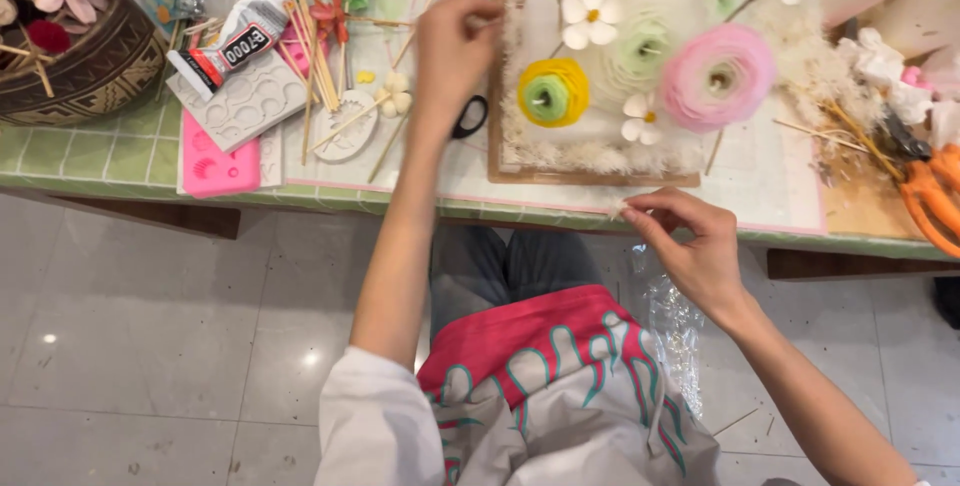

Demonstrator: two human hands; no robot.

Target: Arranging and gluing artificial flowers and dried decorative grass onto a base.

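A wooden frame (590, 179) lies on the table, filled with white fluffy stems and paper flowers: a yellow-green one (553, 92), a pink one (716, 77), a pale green one (640, 41) and small white blossoms (591, 14). My left hand (450, 51) reaches over the table and pinches at the frame's upper left corner, fingers closed on the fluff there. My right hand (690, 241) hovers at the table's near edge below the frame, fingertips pinched on a small white wisp of fluff (618, 208).
Left of the frame lie wooden skewers (315, 56), a glue tube (235, 41), grey and pink silicone moulds (215, 166) and black scissors (470, 118). A carved bowl (85, 71) stands far left, orange pliers (930, 196) far right. Clear plastic wrap (675, 331) hangs by my lap.
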